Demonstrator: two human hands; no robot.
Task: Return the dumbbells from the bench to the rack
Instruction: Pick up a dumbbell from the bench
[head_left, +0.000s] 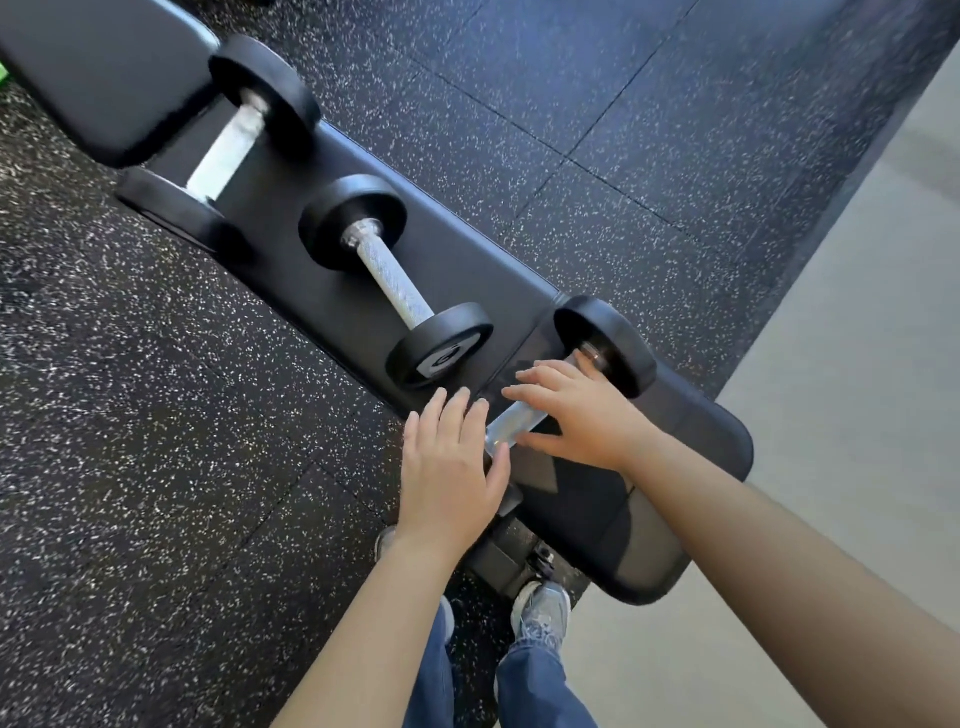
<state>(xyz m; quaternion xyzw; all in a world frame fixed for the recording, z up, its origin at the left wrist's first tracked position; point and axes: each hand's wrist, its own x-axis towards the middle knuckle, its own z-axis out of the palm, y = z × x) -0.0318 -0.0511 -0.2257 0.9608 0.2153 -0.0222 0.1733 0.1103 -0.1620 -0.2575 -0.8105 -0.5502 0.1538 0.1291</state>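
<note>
The nearest dumbbell (605, 345) is laid at the near end of the bench (467, 260); over its handle (511, 428) the left hand (447, 467) and right hand (576, 415) are held spread, fingers straight.

Left hand (449, 467) flat and outstretched — right hand (576, 415) spread, palm down, thumb apart

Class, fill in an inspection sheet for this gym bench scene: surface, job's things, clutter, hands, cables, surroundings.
Surface: black padded bench, three dumbbells on it.
Job's things: far dumbbell, middle dumbbell, near dumbbell; rack not in view.
Clutter: nothing seen.
Hands: left hand and right hand, fingers extended over the near dumbbell's handle, not yet gripping.
Cables: nothing seen.
Surroundings: speckled rubber floor; paler floor at right.
</note>
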